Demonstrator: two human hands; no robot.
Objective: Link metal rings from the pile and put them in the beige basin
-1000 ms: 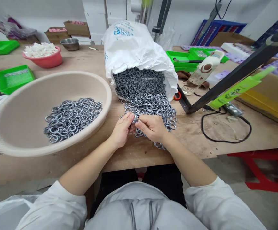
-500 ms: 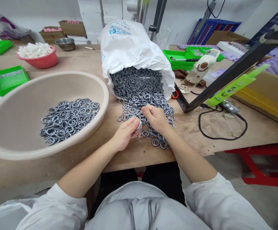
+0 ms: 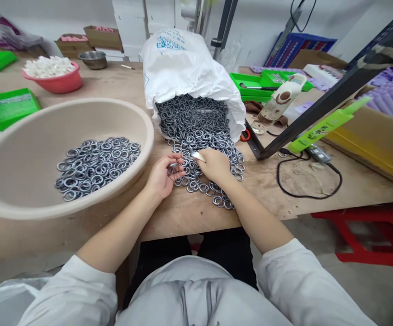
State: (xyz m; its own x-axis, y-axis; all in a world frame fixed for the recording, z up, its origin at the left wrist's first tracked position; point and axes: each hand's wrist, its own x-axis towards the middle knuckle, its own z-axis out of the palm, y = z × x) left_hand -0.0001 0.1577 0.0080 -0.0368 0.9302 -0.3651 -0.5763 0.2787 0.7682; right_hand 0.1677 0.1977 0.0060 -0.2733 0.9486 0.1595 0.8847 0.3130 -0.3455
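Loose grey rings (image 3: 199, 133) spill from the mouth of a white sack (image 3: 186, 68) onto the wooden table. My left hand (image 3: 162, 179) is at the left edge of this pile, palm turned inward and fingers half curled, with a grey ring (image 3: 172, 169) in them. Over the front of the pile, my right hand (image 3: 216, 166) is closed. A pale, shiny piece (image 3: 198, 156) sticks out between its thumb and fingers; its kind is not clear. More grey rings (image 3: 96, 165) lie in a large beige basin (image 3: 33, 136) to the left.
A dark metal frame bar (image 3: 294, 124) slants up at right, beside a bottle (image 3: 279, 102), a lime-green tube (image 3: 325, 129) and a black cable (image 3: 305, 195). Behind the basin stand a pink bowl (image 3: 55, 83) of white pieces and a green tray (image 3: 11, 108). A red stool (image 3: 362, 244) is below right.
My left hand has moved left, away from my right hand, and its fingers have loosened. The pale shiny piece now shows in my right hand, which has shifted slightly left.
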